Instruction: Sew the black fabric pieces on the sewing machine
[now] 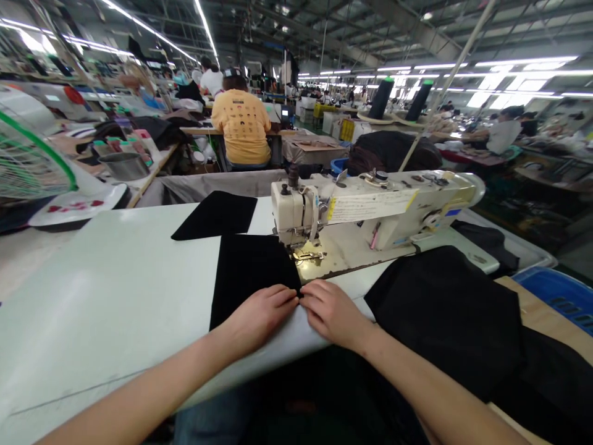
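Observation:
A black fabric panel (248, 278) lies flat on the white sewing table (115, 290), its far end reaching the presser foot (308, 254) of a cream industrial sewing machine (365, 213). My left hand (262, 315) rests on the panel's near right edge, and my right hand (331, 312) meets it at the near corner. The fingertips of both hands nearly touch there, pinching the cloth. A second black panel (215, 215) lies flat farther back, and a heap of black fabric (445, 315) lies to the right of my right hand.
A blue plastic crate (556, 296) stands at the right. A fan's green-rimmed guard (32, 154) stands at the far left, near a metal bowl (123, 165). Beyond the table, a person in a yellow shirt (241, 127) sits with their back to me among other workstations.

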Available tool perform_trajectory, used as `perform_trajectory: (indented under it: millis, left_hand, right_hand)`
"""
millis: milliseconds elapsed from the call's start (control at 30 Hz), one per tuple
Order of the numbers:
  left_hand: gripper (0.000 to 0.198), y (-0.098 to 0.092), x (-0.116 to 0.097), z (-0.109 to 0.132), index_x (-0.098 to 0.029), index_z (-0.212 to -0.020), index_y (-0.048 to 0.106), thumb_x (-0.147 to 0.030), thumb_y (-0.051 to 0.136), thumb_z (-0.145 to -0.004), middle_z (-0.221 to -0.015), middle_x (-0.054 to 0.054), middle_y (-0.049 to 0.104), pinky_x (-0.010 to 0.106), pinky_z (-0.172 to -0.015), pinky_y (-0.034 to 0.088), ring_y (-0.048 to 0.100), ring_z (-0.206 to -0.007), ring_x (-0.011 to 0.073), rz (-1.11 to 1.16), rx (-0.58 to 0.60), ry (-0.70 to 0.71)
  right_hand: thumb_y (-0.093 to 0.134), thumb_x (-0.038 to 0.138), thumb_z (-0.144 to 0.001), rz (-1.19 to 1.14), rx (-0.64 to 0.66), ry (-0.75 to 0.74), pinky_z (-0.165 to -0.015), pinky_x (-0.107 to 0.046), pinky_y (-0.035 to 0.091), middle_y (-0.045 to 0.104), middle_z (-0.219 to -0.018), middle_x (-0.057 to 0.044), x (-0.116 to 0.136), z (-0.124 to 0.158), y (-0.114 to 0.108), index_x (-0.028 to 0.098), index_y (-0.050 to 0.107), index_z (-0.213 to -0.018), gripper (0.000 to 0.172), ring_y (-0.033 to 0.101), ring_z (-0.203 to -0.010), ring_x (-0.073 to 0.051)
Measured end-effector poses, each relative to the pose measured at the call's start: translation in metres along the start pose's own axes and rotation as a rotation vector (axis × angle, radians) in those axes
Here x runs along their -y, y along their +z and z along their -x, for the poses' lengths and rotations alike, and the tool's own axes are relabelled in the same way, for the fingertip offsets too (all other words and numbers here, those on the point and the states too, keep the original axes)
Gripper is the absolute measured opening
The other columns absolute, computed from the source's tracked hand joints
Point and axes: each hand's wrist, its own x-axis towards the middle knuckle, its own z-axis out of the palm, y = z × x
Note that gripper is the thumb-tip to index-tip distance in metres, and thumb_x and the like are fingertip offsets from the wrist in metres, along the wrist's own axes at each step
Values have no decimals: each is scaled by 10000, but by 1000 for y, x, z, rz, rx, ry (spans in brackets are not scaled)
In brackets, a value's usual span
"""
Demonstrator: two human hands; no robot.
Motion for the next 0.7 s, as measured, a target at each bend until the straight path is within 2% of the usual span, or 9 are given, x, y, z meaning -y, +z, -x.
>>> perform_trajectory:
  millis: [200, 433, 567, 700]
  left_hand:
    - [317, -2, 33, -11, -148, -1118, 703, -160, 418, -978, -1143, 137, 699, 391, -906, 579, 651, -1054, 245, -60, -16, -18]
    - [346, -7, 71, -28, -136, -1129, 707, -198, 398, -985, -1172, 142, 681, 389, -974, 537, 630, -1086, 243, -36, 12, -99]
    - [358, -1, 81, -29, -158, -1209, 674, -256, 403, -997, -1235, 136, 661, 427, -1041, 495, 604, -1158, 249, -43, -1, -186]
    - [406, 12, 78, -22, -168, -1330, 589, -326, 394, -1011, -1383, 155, 584, 571, -1127, 387, 535, -1288, 297, -73, -30, -320]
  right_hand:
    - [582, 125, -902, 119, 3, 64, -876, -386, 481, 625, -947, -81, -19, -30, 3, 181, 726, -974, 170, 551, -958, -241]
    - [556, 132, -926, 149, -37, 157, -863, -409, 474, 643, -924, -92, -33, -56, 12, 176, 730, -982, 188, 568, -962, -262]
    - [585, 131, -917, 102, -86, 198, -904, -395, 498, 680, -1011, -93, -15, -44, 0, 173, 693, -1095, 212, 606, -1005, -249]
    - [544, 172, -945, 24, -185, 275, -923, -367, 525, 693, -1099, -91, 8, -3, -27, 189, 645, -1172, 250, 647, -1001, -227]
